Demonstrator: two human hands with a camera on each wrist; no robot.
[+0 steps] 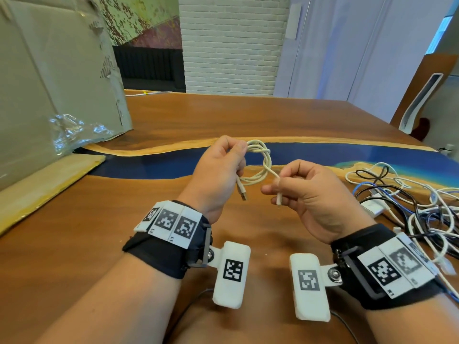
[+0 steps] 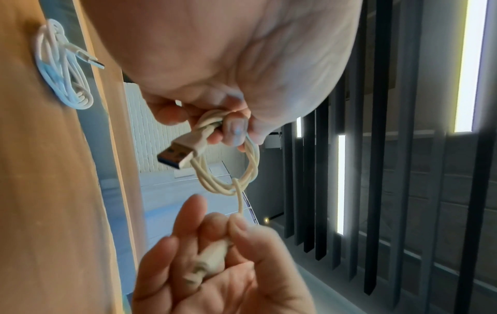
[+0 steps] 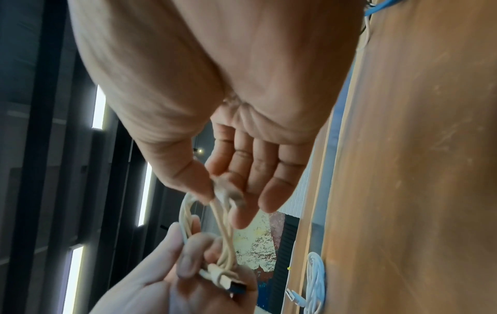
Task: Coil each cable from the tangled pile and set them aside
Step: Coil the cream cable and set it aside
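A cream USB cable [image 1: 258, 165] is wound into a small coil in the air above the wooden table [image 1: 99, 244]. My left hand [image 1: 223, 167] pinches the top of the coil [image 2: 228, 170], and the USB-A plug [image 2: 177, 155] hangs below the fingers. My right hand [image 1: 298, 192] pinches the cable's free end near its small connector [image 1: 279, 199], between thumb and forefinger, with the other fingers loosely spread [image 3: 269, 180]. A tangled pile of white, black and blue cables [image 1: 407, 207] lies on the table to the right.
A coiled white cable [image 2: 61, 65] lies on the table, also seen in the right wrist view [image 3: 314, 282]. A large cardboard sheet [image 1: 49, 83] with clear plastic wrap [image 1: 72, 132] leans at the left. A chair [image 1: 422, 95] stands at the far right.
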